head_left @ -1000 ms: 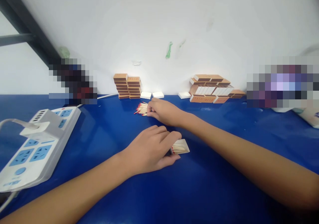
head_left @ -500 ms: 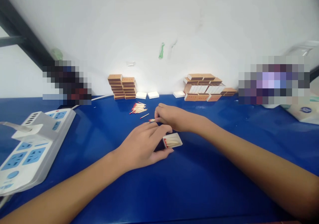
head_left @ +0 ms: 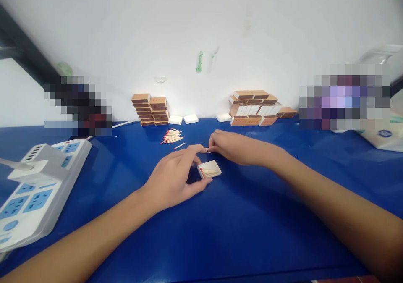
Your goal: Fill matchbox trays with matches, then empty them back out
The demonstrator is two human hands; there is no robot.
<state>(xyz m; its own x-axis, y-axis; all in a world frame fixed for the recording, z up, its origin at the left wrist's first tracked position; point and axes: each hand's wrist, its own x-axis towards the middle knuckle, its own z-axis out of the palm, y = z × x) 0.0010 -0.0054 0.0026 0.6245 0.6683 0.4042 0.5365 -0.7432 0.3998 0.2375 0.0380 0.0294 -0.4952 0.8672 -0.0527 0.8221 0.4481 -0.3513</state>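
Observation:
A small white matchbox tray [head_left: 215, 166] lies on the blue table, with several red-headed matches [head_left: 209, 172] along its near side. My left hand [head_left: 172, 177] steadies the tray: the thumb is at its near edge and a bent finger is at its far left corner. The left index finger stretches out to the fingertips of my right hand [head_left: 229, 145]. That hand is closed in a pinch just beyond the tray, on matches mostly hidden by the fingers. Further back lie a loose pile of matches [head_left: 171, 136] and one single match [head_left: 179, 146].
Stacked matchboxes [head_left: 150, 109] stand against the wall at left, and a larger stack [head_left: 253, 109] at right. White trays [head_left: 190, 119] lie between them. A power strip [head_left: 37, 195] with a plugged-in charger is at the left; a tissue pack [head_left: 382, 129] is at the far right.
My right hand has moved right with the matches, away from the pile. My left index finger has lifted and stretched toward it. The view has shifted slightly.

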